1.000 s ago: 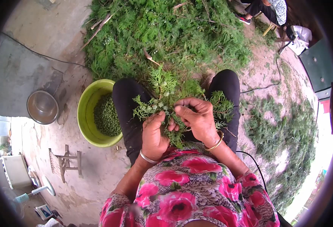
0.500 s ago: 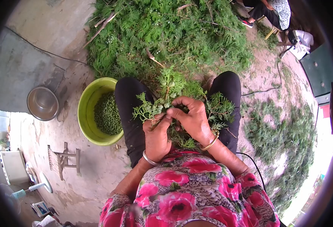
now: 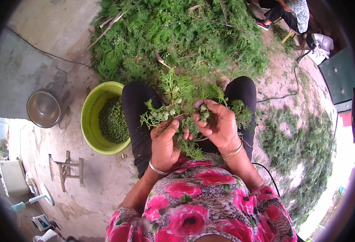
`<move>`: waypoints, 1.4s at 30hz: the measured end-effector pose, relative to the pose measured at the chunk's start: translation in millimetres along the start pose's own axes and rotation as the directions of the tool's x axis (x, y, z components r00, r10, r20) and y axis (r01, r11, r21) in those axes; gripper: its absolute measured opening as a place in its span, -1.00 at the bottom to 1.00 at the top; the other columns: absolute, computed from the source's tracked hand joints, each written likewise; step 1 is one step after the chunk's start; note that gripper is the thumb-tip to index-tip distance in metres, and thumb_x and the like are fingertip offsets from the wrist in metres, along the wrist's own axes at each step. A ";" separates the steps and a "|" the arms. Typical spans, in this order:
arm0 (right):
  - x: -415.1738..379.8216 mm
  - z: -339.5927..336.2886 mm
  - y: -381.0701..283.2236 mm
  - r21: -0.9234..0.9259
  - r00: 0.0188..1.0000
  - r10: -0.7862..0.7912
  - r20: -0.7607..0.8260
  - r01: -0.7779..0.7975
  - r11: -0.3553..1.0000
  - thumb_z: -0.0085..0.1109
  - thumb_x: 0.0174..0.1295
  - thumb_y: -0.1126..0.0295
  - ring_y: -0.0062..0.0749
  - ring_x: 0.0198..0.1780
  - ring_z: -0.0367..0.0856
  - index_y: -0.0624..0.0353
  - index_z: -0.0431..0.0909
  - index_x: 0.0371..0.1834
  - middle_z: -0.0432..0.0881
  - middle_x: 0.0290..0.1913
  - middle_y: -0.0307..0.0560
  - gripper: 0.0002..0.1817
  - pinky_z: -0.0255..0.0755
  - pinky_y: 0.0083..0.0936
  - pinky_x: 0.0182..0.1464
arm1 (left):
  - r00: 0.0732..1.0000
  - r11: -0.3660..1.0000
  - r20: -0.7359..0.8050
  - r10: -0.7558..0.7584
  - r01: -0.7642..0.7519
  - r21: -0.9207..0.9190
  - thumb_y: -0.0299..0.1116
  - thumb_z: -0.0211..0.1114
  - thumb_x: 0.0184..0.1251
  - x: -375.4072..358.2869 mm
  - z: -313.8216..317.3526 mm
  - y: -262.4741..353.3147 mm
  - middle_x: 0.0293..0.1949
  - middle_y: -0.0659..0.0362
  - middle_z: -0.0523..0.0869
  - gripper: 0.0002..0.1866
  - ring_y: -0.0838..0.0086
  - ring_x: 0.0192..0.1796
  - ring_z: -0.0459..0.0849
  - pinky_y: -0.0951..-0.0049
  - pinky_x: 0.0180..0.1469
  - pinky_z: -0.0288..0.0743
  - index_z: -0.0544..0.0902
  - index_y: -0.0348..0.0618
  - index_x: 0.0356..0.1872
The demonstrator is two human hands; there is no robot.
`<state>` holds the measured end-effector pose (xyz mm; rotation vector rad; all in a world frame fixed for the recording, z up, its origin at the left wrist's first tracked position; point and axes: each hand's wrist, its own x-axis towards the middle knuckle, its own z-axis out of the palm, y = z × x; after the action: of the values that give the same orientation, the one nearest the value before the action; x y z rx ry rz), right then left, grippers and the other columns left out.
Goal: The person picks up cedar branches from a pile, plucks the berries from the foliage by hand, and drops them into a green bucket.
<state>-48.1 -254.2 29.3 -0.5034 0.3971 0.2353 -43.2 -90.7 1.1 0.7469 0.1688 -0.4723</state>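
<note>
Between my knees, my left hand (image 3: 164, 146) pinches a leafy green sprig (image 3: 173, 94) that fans out above the fingers and carries pale green seed cones. Just to its right, my right hand (image 3: 221, 128) is curled around a few small green cones (image 3: 204, 113), its thumb and fingertips bent towards the sprig. A small gap separates the two hands. More greenery lies over my lap under and beside the hands. To the left of my knee stands a yellow-green bucket (image 3: 89, 135) with many small green cones (image 3: 113, 121) in it.
A big heap of cut branches (image 3: 177, 36) lies ahead. At the left are a metal bowl (image 3: 43, 109) and a small wooden stool (image 3: 66, 170). Loose greenery (image 3: 296, 141) covers floor at the right. A seated person (image 3: 286, 16) is at the upper right.
My right hand has moved apart from my left, rightwards, and its fingers now curl around small cones. My left hand still holds the sprig, which has shifted slightly left.
</note>
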 end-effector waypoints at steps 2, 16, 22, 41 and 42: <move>0.8 -4.4 3.7 -0.077 0.998 -0.071 0.004 0.071 0.994 0.01 0.25 0.51 -0.53 -0.50 0.42 0.35 0.50 -0.14 0.54 -0.43 -0.05 -0.82 0.21 -0.71 -0.60 | 1.000 0.999 -0.011 0.022 -0.021 0.026 -0.43 0.11 0.36 -0.4 2.6 0.2 -0.43 0.09 0.54 -0.76 0.42 -0.44 0.48 0.30 -0.29 0.49 0.55 -0.47 -0.12; 1.2 10.4 12.6 -0.533 0.960 -0.281 0.005 0.240 0.811 0.22 0.14 0.50 -0.64 -0.63 0.35 0.31 0.55 -0.39 0.54 -0.55 -0.17 -0.91 0.14 -0.71 -0.64 | 0.990 0.933 0.122 0.073 -0.111 0.342 -0.37 0.02 0.42 -2.1 0.5 0.5 -0.52 0.18 0.55 -0.78 0.55 -0.46 0.48 0.44 -0.31 0.45 0.54 -0.35 -0.27; 1.7 32.9 17.1 -0.894 0.892 -0.386 0.236 0.355 0.274 0.39 -0.08 0.52 -0.58 -0.39 0.60 0.33 0.62 -0.28 0.65 -0.37 -0.08 -0.74 0.49 -0.60 -0.35 | 0.903 0.448 0.309 0.299 -0.419 0.789 -0.42 0.22 0.03 -8.9 -4.1 -1.6 -0.44 0.19 0.61 -0.79 0.39 -0.37 0.58 0.48 -0.16 0.30 0.61 -0.22 -0.27; 13.7 11.2 15.4 -0.741 0.880 -0.474 0.033 0.340 0.580 0.38 0.03 0.40 -0.68 -0.42 0.47 0.40 0.61 -0.30 0.63 -0.46 -0.15 -0.73 0.39 -0.71 -0.41 | 0.971 0.841 0.183 0.152 -0.224 0.493 -0.51 0.10 0.36 -3.2 0.0 0.3 -0.47 0.14 0.50 -0.86 0.52 -0.50 0.46 0.47 -0.38 0.48 0.56 -0.41 -0.24; 16.1 10.2 15.3 -0.788 0.877 -0.480 0.030 0.316 0.528 0.39 0.01 0.39 -0.66 -0.42 0.48 0.40 0.61 -0.31 0.63 -0.46 -0.14 -0.71 0.41 -0.67 -0.39 | 0.979 0.880 0.158 0.132 -0.189 0.436 -0.50 0.09 0.37 -3.1 0.9 0.0 -0.45 0.14 0.50 -0.86 0.51 -0.50 0.46 0.45 -0.38 0.48 0.56 -0.41 -0.24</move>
<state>-35.2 -234.0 24.2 -1.4884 0.3393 -0.1239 -45.9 -90.2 2.7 1.1740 -0.1272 -0.4005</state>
